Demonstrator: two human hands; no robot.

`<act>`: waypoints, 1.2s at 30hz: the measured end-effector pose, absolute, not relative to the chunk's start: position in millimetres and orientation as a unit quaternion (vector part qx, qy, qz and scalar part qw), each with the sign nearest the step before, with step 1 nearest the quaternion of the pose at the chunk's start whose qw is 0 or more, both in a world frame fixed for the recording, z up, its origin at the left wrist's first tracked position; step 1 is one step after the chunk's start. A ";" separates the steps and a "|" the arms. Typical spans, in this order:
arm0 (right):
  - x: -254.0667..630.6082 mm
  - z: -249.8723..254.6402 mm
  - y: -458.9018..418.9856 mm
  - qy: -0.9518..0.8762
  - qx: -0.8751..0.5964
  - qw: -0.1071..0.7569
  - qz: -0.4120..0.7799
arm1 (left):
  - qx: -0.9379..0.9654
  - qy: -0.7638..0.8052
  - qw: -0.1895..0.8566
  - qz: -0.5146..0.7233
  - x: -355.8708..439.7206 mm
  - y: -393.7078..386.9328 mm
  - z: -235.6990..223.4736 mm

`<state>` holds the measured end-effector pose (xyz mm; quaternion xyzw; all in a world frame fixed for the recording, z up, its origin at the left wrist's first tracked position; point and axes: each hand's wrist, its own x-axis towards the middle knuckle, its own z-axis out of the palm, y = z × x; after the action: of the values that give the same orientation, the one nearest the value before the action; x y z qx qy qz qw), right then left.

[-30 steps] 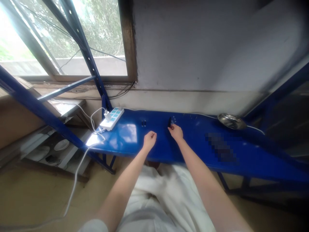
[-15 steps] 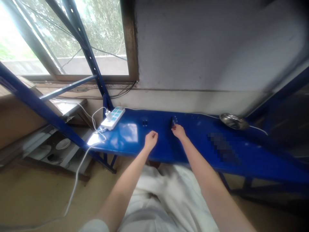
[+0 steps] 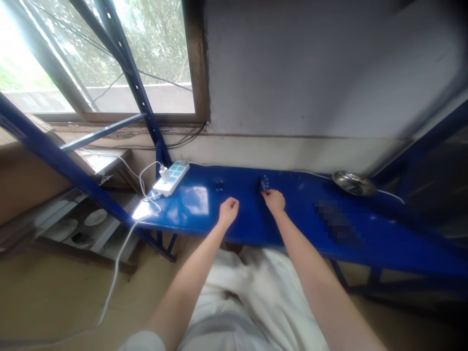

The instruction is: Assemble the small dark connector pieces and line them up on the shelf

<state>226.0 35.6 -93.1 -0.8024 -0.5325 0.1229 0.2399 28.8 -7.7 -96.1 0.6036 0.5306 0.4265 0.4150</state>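
Observation:
My left hand (image 3: 229, 210) hovers over or rests on the blue table (image 3: 243, 219), its fingers curled together; whatever they hold, if anything, is hidden. My right hand (image 3: 274, 200) is closed in a pinch farther right, its fingertips at the near end of a small dark upright-looking object (image 3: 259, 185). What sits between those fingertips is too small to make out. Just beyond them lies a cluster of small clear round pieces (image 3: 265, 182). Two small dark cylindrical pieces (image 3: 219, 185) lie side by side past my left hand.
A white power strip (image 3: 171, 178) with a plugged-in charger sits at the table's left end. A shiny metal bowl (image 3: 354, 183) stands at the back right. A pixelated dark patch (image 3: 338, 224) covers something on the right. Blue frame posts (image 3: 141, 92) rise at the left.
My right hand has shifted slightly right and its wrist has turned, with the fingertips still by the dark object. My left hand has stayed nearly still.

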 end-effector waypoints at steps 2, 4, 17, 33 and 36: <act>226.0 -92.5 35.7 -0.534 -0.801 0.240 0.125 | 0.604 0.530 0.416 0.427 28.7 -7.3 -96.4; 226.3 -92.0 35.6 -0.537 -0.799 0.239 0.125 | 0.603 0.529 0.417 0.427 28.7 -6.9 -96.6; 237.5 -99.3 37.0 -0.558 -0.772 0.267 0.146 | 0.617 0.529 0.396 0.427 29.4 -5.0 -98.6; 176.1 -97.5 -3.4 -0.510 -0.614 0.588 0.131 | 0.616 0.516 0.376 0.460 30.6 -7.0 -98.5; 172.7 -100.6 -5.0 -0.531 -0.600 0.586 0.120 | 0.627 0.501 0.373 0.466 28.3 -2.8 -91.3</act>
<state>172.7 -5.0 -100.6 -0.6003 -0.5313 0.1204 0.5856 28.3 -2.8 -91.3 0.6270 0.5013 0.4656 0.3726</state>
